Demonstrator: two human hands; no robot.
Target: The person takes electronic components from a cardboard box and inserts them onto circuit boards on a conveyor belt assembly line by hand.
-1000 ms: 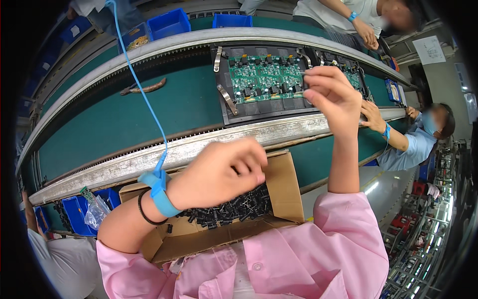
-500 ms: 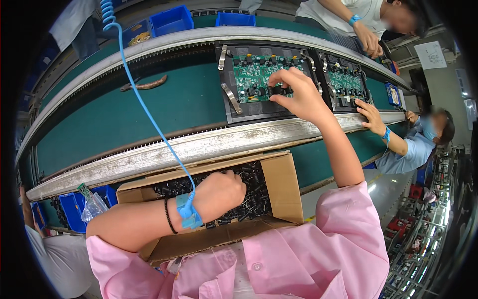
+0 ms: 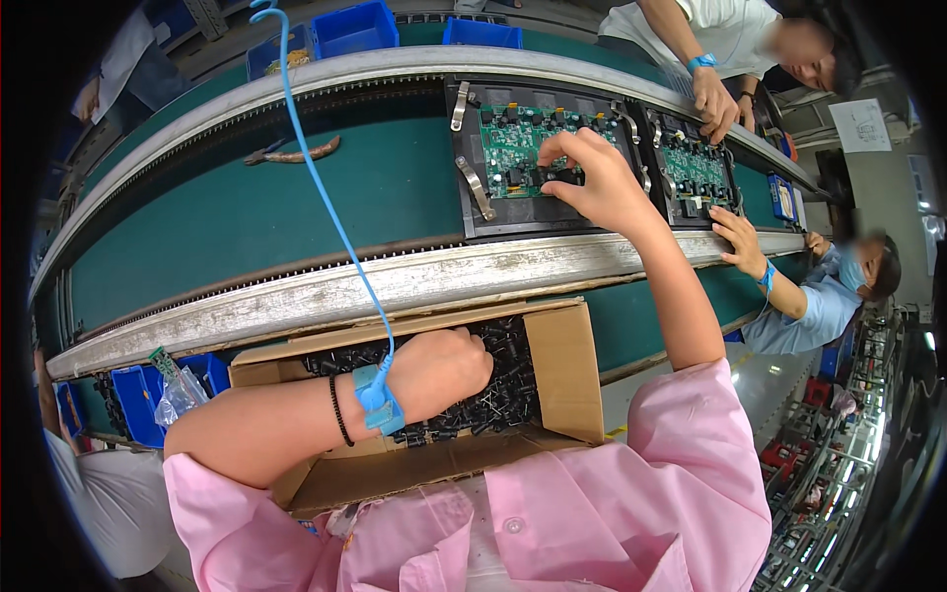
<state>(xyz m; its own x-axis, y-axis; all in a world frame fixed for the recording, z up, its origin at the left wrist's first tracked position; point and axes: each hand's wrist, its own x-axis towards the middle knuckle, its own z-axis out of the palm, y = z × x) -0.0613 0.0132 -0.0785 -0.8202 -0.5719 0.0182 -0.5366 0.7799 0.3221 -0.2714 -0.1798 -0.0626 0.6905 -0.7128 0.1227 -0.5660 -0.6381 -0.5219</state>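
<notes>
My right hand (image 3: 600, 185) reaches over the conveyor to a green circuit board (image 3: 505, 148). Its thumb and fingers pinch a black cylindrical capacitor (image 3: 554, 180) at the board's lower part. The board lies in a black carrier frame (image 3: 523, 215) with metal clips at its sides. My left hand (image 3: 446, 373), with a blue wrist strap, rests curled in a cardboard box (image 3: 564, 365) in front of me. Loose black capacitors (image 3: 505, 395) with wire leads lie in the box. The left fingertips are turned down and hidden, so what they hold does not show.
A second carrier with a board (image 3: 691, 163) adjoins on the right, where two co-workers' hands work. Metal rails (image 3: 326, 286) border the green conveyor. A blue coiled cord (image 3: 330, 217) crosses the view to my left wrist. Blue bins (image 3: 355, 32) stand behind and at left.
The view has shifted slightly, so the boards appear a little further right. My right hand stays at the same spot on the board. The left hand stays in the box, barely moved.
</notes>
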